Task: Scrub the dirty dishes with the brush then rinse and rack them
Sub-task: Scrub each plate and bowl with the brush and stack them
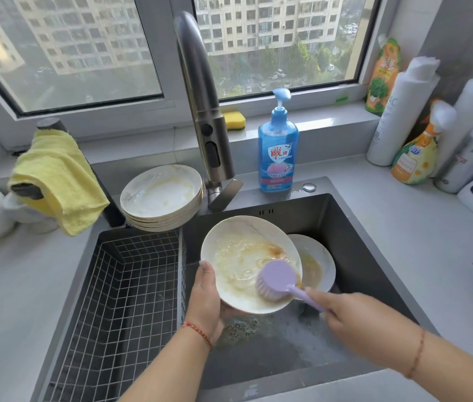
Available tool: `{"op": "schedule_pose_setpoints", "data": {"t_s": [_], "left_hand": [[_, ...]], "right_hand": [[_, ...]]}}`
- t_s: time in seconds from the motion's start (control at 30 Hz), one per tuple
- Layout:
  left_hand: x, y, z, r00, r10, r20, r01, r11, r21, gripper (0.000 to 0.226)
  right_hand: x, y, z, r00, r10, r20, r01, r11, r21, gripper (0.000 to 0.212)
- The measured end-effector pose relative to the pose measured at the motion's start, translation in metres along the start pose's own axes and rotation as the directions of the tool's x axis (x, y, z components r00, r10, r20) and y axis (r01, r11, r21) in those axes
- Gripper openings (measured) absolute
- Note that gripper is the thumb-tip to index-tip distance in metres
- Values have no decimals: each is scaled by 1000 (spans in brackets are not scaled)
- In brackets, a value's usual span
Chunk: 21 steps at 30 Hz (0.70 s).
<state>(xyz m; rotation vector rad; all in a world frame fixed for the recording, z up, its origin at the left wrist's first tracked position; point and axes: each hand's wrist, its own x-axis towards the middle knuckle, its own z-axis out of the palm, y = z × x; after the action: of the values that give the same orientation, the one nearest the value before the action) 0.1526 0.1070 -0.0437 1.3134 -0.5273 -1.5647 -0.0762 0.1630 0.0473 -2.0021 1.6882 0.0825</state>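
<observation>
So the left hand (204,297) has a dirty plate (238,256) tilted up over the dark sink (360,242), its grip curled round the plate's lower left rim with the thumb lying on the front edge and the fingers going behind. The plate is smeared with yellowish suds and a brown patch near the upper right. The right hand (354,314) has its grip wrapped round the handle of a purple brush (275,278), and the round brush head sits bristles-down against the lower right part of the plate's face. Just behind that plate, partly hidden by it, a second dirty plate (316,262) leans in the sink with the same yellow-brown gunk on it. There's foamy water in the sink bottom below the hands. On the left side of the sink is a wire rack basket (119,285). Behind it, on the sink's back left corner, sits a stack of dirty plates (162,195), beside the base of the tap (200,91). A yellow cloth (55,175) hangs draped over something dark to the left of the stack. On the grey surface (403,227) behind the sink stands a blue dish soap pump bottle (278,152), a yellow sponge (235,119) lies on the window ledge, and a bunch of cleaner bottles (415,152) crowd the right-hand corner.
</observation>
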Motion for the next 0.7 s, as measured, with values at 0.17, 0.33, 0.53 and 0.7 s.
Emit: {"op": "schedule_pose_setpoints", "data": {"t_s": [0.17,0.33,0.53,0.7], "left_hand": [[-2,0,4,1000,20,-17,-19,999,26,72],[-3,-3,6,998,-5,-63,6,1000,16,82],[-2,-6,0,998,-1,-59,4,999,40,70],[-7,-11,5,998,-70,2,70,996,49,59]], "right_hand": [[2,8,2,999,20,-26,-22,997,-72,58],[-9,-16,13,993,-54,105,25,966,259,52],[1,8,6,999,49,11,-50,998,42,57],[39,11,8,983,38,-181,-64,988,-138,60]]}}
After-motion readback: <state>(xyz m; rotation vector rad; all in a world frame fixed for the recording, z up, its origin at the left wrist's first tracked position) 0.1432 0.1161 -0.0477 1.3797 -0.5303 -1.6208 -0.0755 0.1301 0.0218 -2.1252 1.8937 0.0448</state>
